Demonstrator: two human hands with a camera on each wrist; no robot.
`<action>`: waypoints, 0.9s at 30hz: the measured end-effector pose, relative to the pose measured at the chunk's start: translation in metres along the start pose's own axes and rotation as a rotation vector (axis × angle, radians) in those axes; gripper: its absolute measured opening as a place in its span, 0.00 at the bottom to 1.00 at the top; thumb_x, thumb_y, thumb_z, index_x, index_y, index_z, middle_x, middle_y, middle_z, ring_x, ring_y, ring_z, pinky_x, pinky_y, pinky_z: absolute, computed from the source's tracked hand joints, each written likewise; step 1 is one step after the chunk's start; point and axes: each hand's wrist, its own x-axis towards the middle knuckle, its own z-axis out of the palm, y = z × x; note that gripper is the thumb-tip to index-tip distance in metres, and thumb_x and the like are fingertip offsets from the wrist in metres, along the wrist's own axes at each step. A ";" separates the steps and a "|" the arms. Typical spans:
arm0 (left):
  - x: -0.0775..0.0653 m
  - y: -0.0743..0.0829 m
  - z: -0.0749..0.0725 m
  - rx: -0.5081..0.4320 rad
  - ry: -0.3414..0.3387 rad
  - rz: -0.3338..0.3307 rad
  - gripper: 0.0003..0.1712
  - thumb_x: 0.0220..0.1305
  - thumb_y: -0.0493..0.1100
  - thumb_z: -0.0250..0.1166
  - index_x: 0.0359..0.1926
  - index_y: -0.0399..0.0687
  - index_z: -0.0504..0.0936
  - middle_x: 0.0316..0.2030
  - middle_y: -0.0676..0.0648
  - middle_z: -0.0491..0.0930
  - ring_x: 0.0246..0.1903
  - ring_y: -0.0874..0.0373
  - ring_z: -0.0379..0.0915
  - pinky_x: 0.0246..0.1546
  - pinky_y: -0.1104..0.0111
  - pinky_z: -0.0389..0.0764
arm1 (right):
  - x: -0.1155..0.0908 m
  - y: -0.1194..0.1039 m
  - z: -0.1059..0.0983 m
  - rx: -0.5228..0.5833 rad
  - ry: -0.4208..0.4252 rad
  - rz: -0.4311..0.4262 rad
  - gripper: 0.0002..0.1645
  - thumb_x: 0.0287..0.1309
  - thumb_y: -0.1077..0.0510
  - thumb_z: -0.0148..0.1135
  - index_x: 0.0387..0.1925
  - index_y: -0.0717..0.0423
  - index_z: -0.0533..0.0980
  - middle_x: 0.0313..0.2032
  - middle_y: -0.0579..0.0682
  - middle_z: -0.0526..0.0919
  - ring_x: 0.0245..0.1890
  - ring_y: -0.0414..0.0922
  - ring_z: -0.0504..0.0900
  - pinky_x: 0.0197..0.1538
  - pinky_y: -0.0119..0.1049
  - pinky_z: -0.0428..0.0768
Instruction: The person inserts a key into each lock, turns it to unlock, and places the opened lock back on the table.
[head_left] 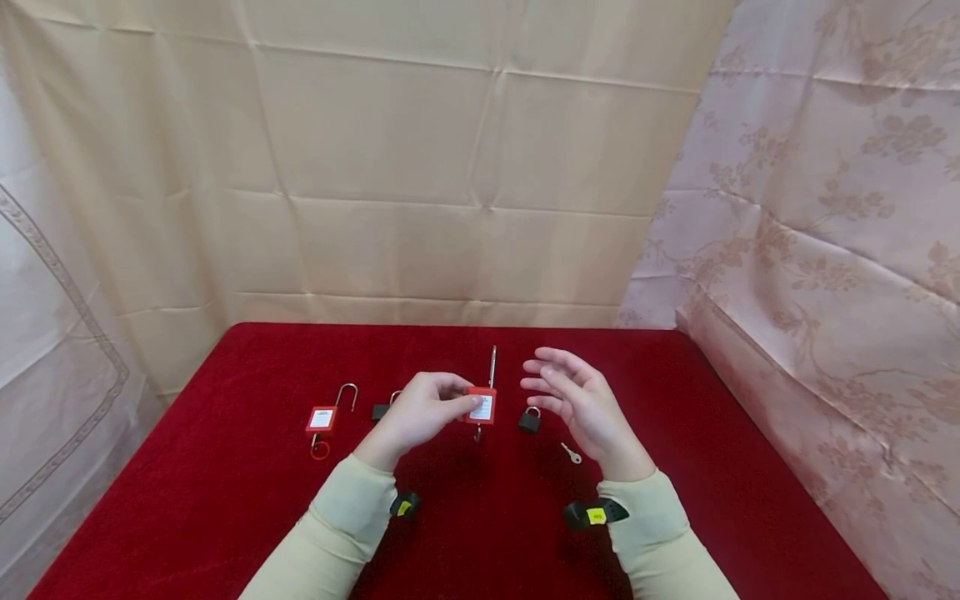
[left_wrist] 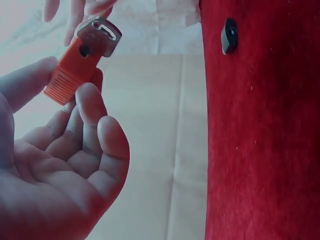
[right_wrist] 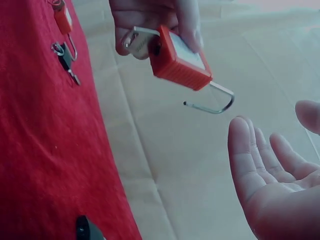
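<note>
My left hand [head_left: 422,414] pinches a red padlock [head_left: 482,406] by its body, thumb on the white label. Its long shackle [right_wrist: 220,106] is swung out of the body with the free end loose, and a key [left_wrist: 102,35] sits in the keyhole at the bottom. To the right, my right hand [head_left: 581,400] is held up, fingers spread loosely and holding nothing, apart from the padlock's shackle. On the table near that hand are a small black padlock [head_left: 529,421] with its shackle seated and a loose key [head_left: 572,453].
A second red padlock [head_left: 321,420], shackle out and key with red ring below, lies at the left. Another black padlock [head_left: 381,412] is partly hidden behind my left hand. A red cloth covers the table [head_left: 480,533]; beige curtain [head_left: 450,167] hangs behind.
</note>
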 end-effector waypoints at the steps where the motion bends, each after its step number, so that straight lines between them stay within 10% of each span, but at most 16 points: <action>1: 0.000 -0.001 -0.001 0.013 0.009 -0.008 0.11 0.66 0.44 0.70 0.46 0.45 0.88 0.35 0.51 0.86 0.34 0.56 0.79 0.38 0.62 0.80 | 0.000 0.001 0.001 0.002 -0.004 0.007 0.24 0.73 0.61 0.58 0.66 0.63 0.67 0.54 0.57 0.81 0.51 0.54 0.84 0.50 0.44 0.84; 19: 0.005 -0.021 -0.003 0.101 0.033 -0.133 0.09 0.65 0.42 0.71 0.42 0.41 0.88 0.25 0.49 0.83 0.31 0.46 0.80 0.30 0.63 0.75 | 0.008 0.033 0.017 0.038 -0.025 0.181 0.30 0.73 0.60 0.58 0.71 0.64 0.63 0.63 0.63 0.74 0.64 0.61 0.74 0.60 0.47 0.78; 27: 0.008 -0.031 0.004 0.151 0.001 -0.160 0.06 0.65 0.42 0.70 0.35 0.43 0.87 0.19 0.49 0.80 0.22 0.58 0.72 0.25 0.65 0.71 | 0.010 0.047 0.019 0.021 -0.037 0.215 0.30 0.74 0.60 0.56 0.71 0.66 0.61 0.63 0.64 0.72 0.65 0.64 0.72 0.60 0.46 0.77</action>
